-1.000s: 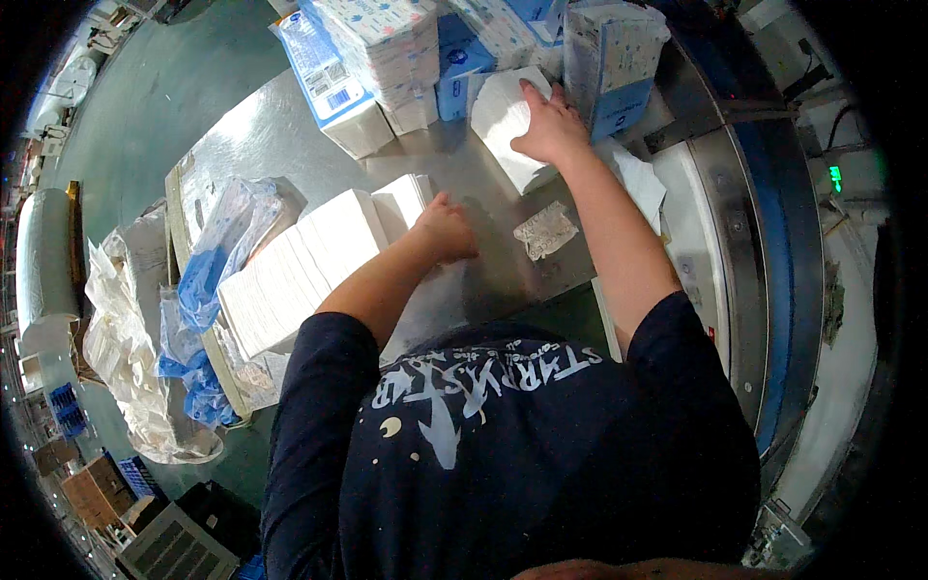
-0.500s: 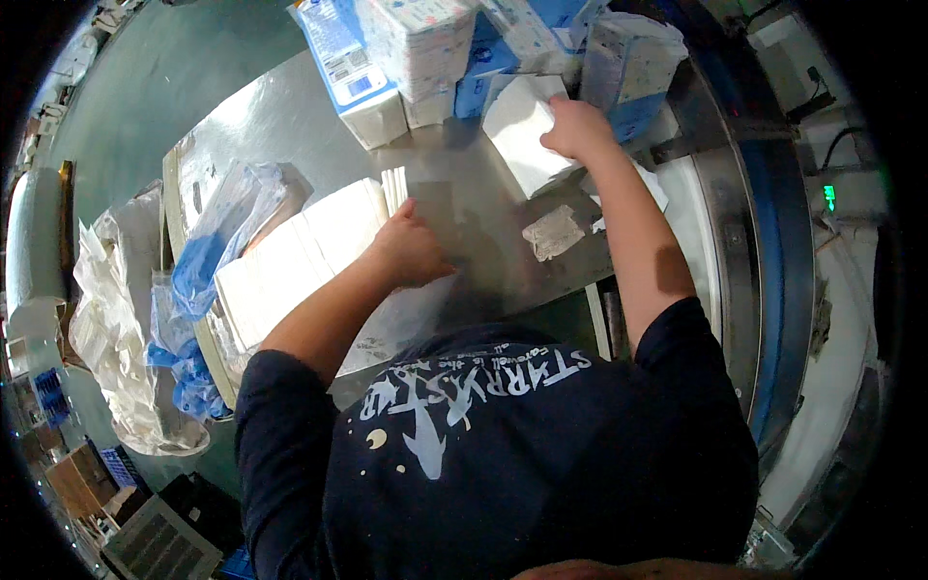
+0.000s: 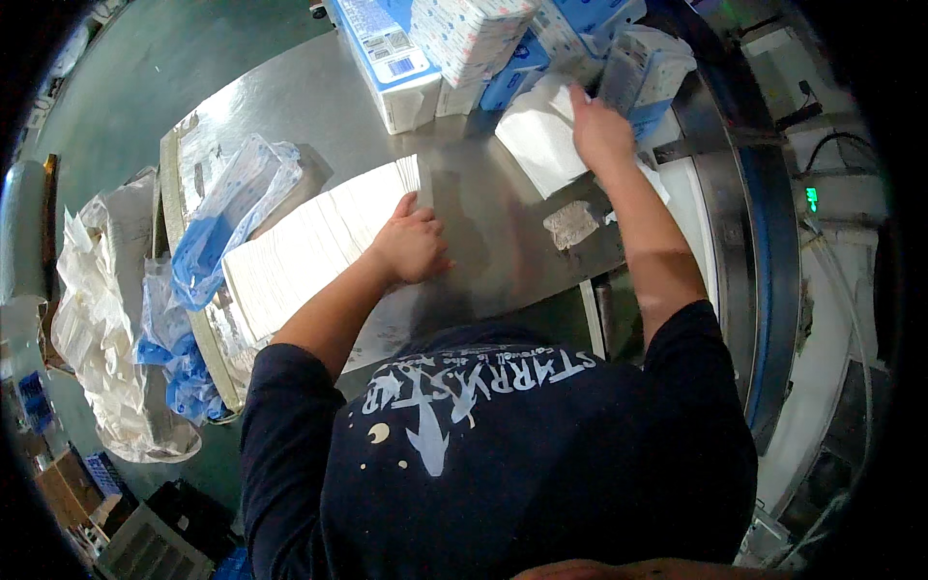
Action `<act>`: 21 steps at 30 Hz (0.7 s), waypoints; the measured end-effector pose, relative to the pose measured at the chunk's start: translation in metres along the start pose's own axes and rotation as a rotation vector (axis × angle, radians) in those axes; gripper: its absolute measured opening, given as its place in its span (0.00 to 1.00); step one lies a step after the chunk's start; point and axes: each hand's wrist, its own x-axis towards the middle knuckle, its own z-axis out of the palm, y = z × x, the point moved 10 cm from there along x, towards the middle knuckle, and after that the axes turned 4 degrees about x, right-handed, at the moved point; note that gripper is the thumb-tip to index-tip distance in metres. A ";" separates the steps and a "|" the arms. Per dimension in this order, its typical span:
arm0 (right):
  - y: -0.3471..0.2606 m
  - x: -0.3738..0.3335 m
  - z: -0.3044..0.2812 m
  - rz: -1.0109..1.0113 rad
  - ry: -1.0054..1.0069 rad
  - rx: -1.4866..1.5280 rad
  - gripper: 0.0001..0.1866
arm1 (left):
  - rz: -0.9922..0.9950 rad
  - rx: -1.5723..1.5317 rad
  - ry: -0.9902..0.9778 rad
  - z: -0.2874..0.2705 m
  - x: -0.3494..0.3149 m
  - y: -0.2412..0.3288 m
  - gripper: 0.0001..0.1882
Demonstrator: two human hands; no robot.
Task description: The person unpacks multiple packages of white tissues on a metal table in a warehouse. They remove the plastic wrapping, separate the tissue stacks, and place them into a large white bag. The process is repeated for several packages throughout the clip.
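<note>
A long row of folded white tissues (image 3: 319, 242) lies on the metal table, its folds standing on edge. My left hand (image 3: 414, 242) is at its right end, with the thumb against the last folds and the other fingers curled. Farther right, a loose pile of white tissues (image 3: 541, 145) fans out beside wrapped packs. My right hand (image 3: 603, 135) is closed on the upper part of this pile, its fingertips partly hidden by the paper.
Blue-and-white tissue packs (image 3: 474, 39) stand along the far edge of the metal table (image 3: 474, 203). A crumpled clear wrapper (image 3: 570, 225) lies near my right forearm. Blue-and-clear plastic bags (image 3: 227, 217) lie left of the row, and a large white sack (image 3: 121, 338) hangs beyond the table's left end.
The end folds that stood apart by my left thumb are now flush with the row. My right hand has shifted slightly on the pile and lifts some of its paper. The whole view has shifted slightly.
</note>
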 end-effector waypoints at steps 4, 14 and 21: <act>0.021 -0.035 -0.084 0.086 0.310 0.071 0.27 | 0.006 0.004 0.066 0.001 -0.005 -0.002 0.18; 0.014 -0.119 0.097 0.180 -0.086 1.885 0.34 | 0.055 -0.016 0.175 -0.009 -0.007 0.001 0.15; -0.126 -0.137 0.185 0.326 -0.786 2.342 0.39 | 0.016 -0.011 0.115 0.000 -0.012 -0.005 0.14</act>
